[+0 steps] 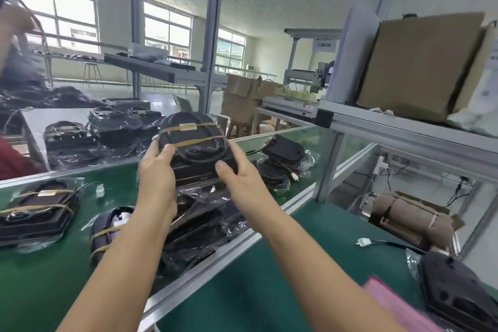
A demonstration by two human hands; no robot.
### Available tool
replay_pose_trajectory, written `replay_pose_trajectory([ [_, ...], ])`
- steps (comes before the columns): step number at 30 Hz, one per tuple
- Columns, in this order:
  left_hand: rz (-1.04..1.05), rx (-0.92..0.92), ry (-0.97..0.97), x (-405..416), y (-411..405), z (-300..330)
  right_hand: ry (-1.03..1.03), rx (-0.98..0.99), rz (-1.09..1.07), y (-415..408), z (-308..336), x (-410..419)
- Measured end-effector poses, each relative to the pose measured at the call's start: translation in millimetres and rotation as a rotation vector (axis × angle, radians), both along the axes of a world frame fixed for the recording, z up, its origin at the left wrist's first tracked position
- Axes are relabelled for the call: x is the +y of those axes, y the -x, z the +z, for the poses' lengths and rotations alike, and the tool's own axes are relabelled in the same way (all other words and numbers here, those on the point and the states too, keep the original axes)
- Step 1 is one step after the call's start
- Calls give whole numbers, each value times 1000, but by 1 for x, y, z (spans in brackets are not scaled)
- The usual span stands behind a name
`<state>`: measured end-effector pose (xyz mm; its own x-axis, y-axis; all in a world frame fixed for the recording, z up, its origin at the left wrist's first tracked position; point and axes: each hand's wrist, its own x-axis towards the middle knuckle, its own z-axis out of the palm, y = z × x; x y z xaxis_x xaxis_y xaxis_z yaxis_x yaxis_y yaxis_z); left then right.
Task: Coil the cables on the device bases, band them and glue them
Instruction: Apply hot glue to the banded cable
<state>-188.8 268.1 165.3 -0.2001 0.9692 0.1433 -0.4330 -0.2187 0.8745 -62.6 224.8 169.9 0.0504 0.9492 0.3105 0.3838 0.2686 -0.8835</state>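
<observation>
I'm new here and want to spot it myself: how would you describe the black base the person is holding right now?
Start at the long green conveyor belt running past the worker. Above its pile of plastic-bagged black bases, the left hand and right hand grip one black base. Unlike its neighbours it is off the belt, unbagged, its coiled cable crossed by two tan bands.
</observation>
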Motion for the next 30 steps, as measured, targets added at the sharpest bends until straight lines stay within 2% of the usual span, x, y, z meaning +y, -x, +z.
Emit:
replay_pose_trajectory([
  [7,136,-80,135,30,29,-39,-53,-250,33,29,-18,13],
  [9,157,-99,163,36,32,-46,-100,-379,7,29,-21,17],
  [12,180,-72,221,44,31,-59,-165,-655,-34,28,-26,22],
  [15,178,22,274,53,28,-64,-185,-782,-72,28,-33,25],
  [20,353,307,189,42,22,-52,-124,-795,-85,22,-35,25],
  [23,633,760,-120,14,11,-56,-128,-817,-54,24,-34,21],
  [25,716,1034,-284,3,1,-60,-132,-835,-50,23,-33,19],
  [27,727,1181,-296,0,-4,-59,-135,-857,-60,19,-34,17],
  [30,697,1276,-220,2,-4,-49,-144,-903,-95,10,-37,9],
])
